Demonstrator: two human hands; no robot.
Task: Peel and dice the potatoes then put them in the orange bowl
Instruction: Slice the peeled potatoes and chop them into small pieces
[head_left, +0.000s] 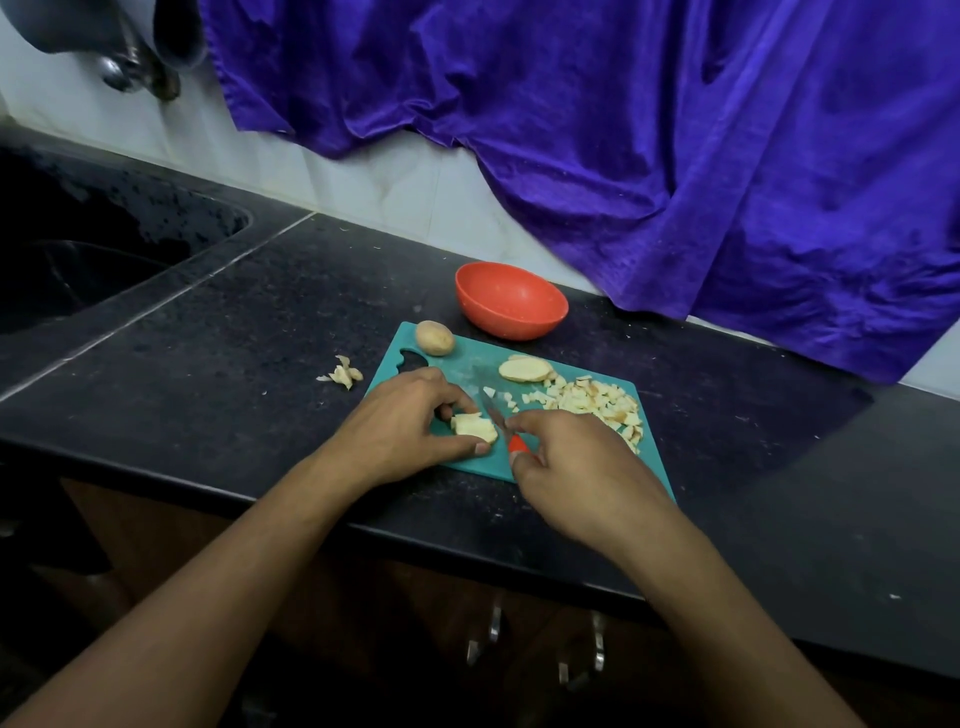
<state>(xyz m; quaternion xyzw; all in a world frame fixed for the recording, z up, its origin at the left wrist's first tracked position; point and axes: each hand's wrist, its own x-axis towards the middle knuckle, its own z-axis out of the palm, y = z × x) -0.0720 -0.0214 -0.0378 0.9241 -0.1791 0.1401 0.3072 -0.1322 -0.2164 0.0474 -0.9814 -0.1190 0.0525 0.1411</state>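
Note:
On the teal cutting board (462, 370) my left hand (402, 423) pinches a stack of peeled potato slices (474, 427) between curled fingers and thumb. My right hand (569, 465) grips a knife (496, 415) by its red handle, with the blade lying against the right side of the stack. A pile of diced potato (597, 402) covers the board's right part, with a peeled potato half (524, 369) behind it. An unpeeled potato (435, 338) sits on the board's far left corner. The orange bowl (511, 300) stands behind the board with nothing in it.
Potato peels (343, 374) lie on the black counter (218, 338) left of the board. A dark sink (98, 244) is at far left under a tap (124, 67). A purple cloth (675, 156) hangs along the back wall. The counter's front edge runs just below my wrists.

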